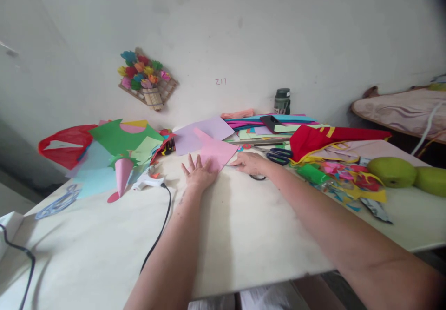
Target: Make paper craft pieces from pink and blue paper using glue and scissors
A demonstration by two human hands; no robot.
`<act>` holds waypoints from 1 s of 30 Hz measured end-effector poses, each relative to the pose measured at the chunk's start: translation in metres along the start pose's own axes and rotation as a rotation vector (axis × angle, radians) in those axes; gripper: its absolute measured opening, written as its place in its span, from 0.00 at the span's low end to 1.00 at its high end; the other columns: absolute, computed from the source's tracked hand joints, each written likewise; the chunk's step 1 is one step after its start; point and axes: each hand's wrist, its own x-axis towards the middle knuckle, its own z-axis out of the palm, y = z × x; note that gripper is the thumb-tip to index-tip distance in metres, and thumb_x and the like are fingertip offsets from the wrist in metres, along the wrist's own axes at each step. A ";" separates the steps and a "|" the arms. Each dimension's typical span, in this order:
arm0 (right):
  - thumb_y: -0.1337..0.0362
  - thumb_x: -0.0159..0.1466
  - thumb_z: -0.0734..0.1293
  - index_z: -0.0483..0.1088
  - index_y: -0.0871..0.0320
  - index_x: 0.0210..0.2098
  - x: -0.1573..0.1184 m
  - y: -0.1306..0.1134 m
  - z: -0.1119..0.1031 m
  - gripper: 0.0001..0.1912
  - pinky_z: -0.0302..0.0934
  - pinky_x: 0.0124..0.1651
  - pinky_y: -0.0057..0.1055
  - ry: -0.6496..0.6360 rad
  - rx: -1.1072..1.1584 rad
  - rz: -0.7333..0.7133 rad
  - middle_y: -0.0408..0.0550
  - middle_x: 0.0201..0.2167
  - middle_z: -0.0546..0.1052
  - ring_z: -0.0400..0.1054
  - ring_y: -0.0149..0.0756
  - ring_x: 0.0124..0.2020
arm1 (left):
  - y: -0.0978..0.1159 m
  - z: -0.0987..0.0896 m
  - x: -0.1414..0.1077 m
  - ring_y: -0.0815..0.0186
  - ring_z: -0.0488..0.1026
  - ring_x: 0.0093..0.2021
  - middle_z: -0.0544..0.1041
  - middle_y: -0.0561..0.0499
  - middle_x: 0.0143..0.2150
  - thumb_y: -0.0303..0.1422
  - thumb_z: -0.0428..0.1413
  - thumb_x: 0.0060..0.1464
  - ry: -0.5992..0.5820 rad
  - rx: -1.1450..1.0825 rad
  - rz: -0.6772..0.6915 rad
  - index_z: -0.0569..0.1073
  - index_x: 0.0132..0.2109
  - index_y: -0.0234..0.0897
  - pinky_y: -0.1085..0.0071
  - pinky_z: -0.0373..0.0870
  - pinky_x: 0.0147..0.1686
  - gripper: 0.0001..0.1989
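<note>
Head view: pink paper (223, 153) partly under spread left fingers (191, 162); right fingers (240, 161) curled beside it, grip unclear.

the left hand (199, 174) lies spread, touching pink paper (223, 152) on the table (258, 235).

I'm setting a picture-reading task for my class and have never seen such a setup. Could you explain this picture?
There is no machine: these are a person's two bare hands, seen by a camera on that person's head, looking forward and down. The left hand, fingers spread, touches a sheet of pink paper. The right hand is curled near the sheet's right side; a small black loop shows below it, but what it holds is mostly hidden. Also on the pale, flat table lie a white gun-shaped tool with a black cord, a pink paper cone with a green collar and dark-handled metal scissors.
</note>
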 end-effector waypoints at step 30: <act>0.63 0.53 0.62 0.71 0.56 0.36 0.014 0.022 -0.006 0.12 0.59 0.30 0.26 0.240 0.435 0.472 0.48 0.33 0.75 0.69 0.35 0.32 | 0.000 -0.019 0.006 0.62 0.70 0.41 0.66 0.42 0.47 0.35 0.51 0.43 0.446 -1.223 -0.700 0.59 0.51 0.35 0.65 0.69 0.37 0.26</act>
